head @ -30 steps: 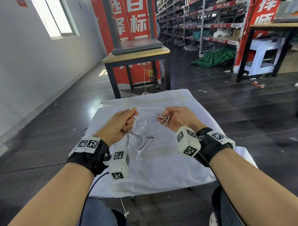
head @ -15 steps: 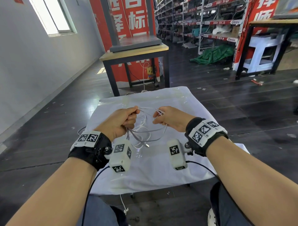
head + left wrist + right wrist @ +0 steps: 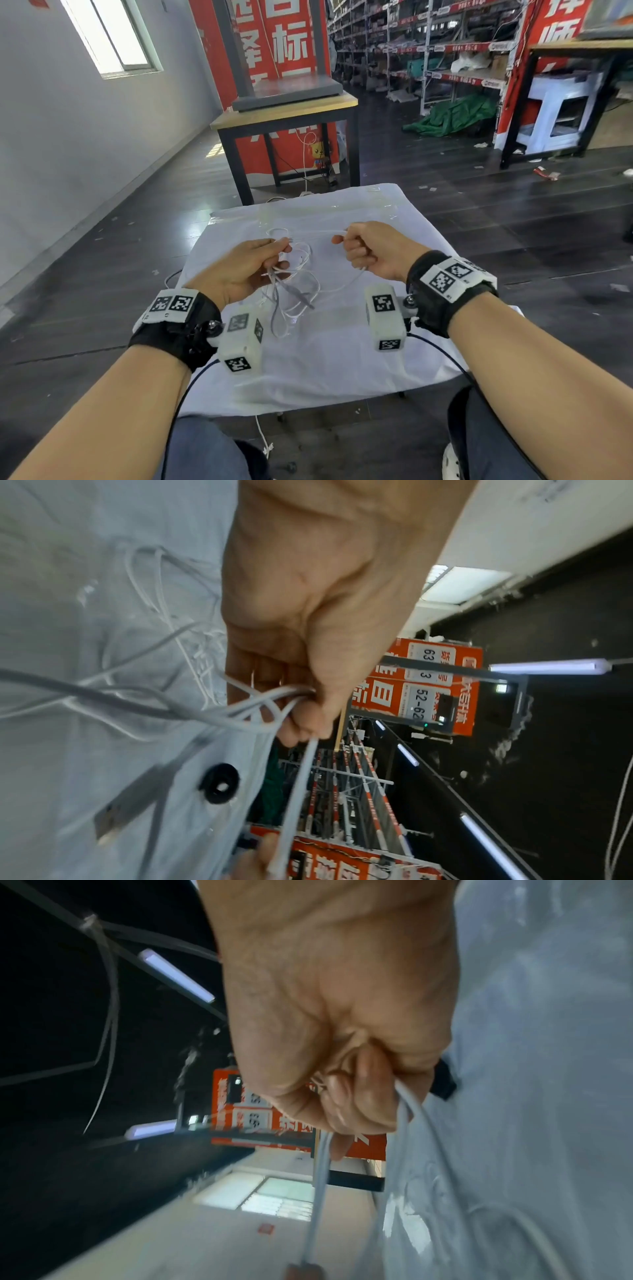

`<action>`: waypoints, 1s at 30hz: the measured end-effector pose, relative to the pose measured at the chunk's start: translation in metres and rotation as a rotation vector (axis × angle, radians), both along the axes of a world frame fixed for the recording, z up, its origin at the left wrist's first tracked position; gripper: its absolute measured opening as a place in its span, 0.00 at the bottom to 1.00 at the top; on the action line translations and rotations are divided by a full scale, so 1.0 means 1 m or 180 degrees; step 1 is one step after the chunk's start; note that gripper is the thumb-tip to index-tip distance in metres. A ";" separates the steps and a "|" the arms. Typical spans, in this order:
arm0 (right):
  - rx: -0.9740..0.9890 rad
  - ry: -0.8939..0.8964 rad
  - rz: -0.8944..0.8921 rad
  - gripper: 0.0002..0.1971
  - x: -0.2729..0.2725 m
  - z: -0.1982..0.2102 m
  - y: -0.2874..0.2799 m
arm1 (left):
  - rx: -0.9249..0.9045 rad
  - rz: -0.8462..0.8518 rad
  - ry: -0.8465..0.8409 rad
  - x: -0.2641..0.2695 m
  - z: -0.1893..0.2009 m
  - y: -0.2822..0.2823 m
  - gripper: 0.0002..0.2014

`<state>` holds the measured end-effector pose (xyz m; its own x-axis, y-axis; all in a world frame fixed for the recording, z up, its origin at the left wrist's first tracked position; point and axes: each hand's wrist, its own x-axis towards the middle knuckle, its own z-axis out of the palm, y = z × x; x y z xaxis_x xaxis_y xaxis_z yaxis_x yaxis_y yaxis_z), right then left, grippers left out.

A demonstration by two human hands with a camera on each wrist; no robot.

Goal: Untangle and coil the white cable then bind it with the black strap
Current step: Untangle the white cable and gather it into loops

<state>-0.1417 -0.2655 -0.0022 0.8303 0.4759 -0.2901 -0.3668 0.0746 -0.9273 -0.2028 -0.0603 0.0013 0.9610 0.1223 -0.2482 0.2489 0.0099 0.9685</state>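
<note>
Cable position: white cable (image 3: 298,284) hangs in loose tangled loops above the middle of the white cloth (image 3: 325,370), between the two hands; its lowest loops reach the cloth or nearly so.
Left hand: left hand (image 3: 246,270) has fingers and thumb curled round a bunch of several strands, seen plainly in the left wrist view (image 3: 308,631).
Right hand: right hand (image 3: 373,250) is closed in a fist on a single run of cable, which leaves the fist top and bottom (image 3: 342,1042).
Connector: flat USB plug (image 3: 126,804) dangles free below the left hand's bunch, above the cloth.
Strap: black strap (image 3: 219,783), judged so from a rolled black ring, lies on the cloth near its far edge, untouched.
Handling, judged: cable is light, thin, limp and smooth; it will sag, slip through a loose hold and snag on its own loops. Best taken near the plug end or at the gathered bunch, not mid-loop.
Stage, judged: untangling; no coil formed.
Edges and room: cloth drops off at all sides; the cloth to the right of the cable is bare, giving room to draw strands outward. A trailing loop could slide over the cloth's near edge.
</note>
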 end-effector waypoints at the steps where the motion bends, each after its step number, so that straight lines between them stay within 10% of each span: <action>1: -0.0204 -0.0170 0.0081 0.10 0.000 -0.001 -0.001 | -0.0168 0.0029 0.0011 0.000 0.002 0.001 0.07; 6: -0.1242 -0.0848 0.0631 0.07 -0.002 -0.007 0.002 | -0.0524 0.0199 -0.0045 0.003 0.020 0.004 0.07; 11: -0.2234 -0.1614 0.1450 0.30 -0.007 0.001 0.015 | -0.0382 0.0500 -0.0290 0.011 0.030 -0.005 0.12; 17: -0.3077 -0.2128 0.2012 0.18 -0.009 0.011 0.023 | -0.0067 0.0363 -0.0379 0.014 0.034 -0.009 0.12; 25: -0.2777 -0.1951 0.1998 0.17 -0.012 0.018 0.019 | 0.0667 -0.0146 -0.0732 0.011 0.040 -0.002 0.11; 30: -0.1865 -0.1451 0.0979 0.10 -0.005 0.017 0.020 | 0.0679 -0.0226 -0.1067 0.014 0.047 0.001 0.11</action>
